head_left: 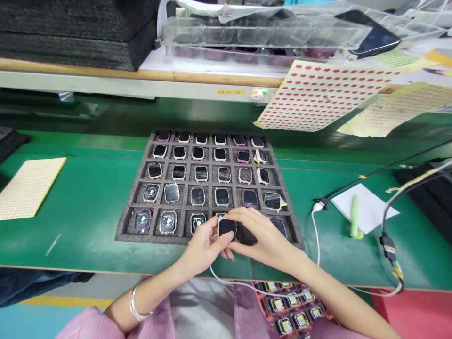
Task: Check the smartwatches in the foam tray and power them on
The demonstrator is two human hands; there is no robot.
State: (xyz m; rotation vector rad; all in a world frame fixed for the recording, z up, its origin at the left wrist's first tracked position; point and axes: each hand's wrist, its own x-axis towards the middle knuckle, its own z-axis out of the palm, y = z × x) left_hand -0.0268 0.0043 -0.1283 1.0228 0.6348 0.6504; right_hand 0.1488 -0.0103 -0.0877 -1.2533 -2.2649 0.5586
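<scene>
A strapless smartwatch [226, 229] with a dark screen is held over the front row of a grey foam tray [136, 209]. My left hand [204, 242] grips it from the left, thumb on its screen. My right hand [259, 235] pinches the watch too, with fingers at its top edge and the thumb near its lower right. A white cable [243, 284] runs from under my left hand to the right; its end is hidden there. Several watches sit in the tray's compartments, some with lit dials, such as the watch [167, 221] in the front row.
A sticker sheet [31, 186] lies at the left. On the right are a white cable plug [319, 205], white paper [374, 209], a green marker [354, 216] and a black connector [389, 247]. Sticker sheets [318, 94] hang from the shelf. More watches [286, 325] rest below the table edge.
</scene>
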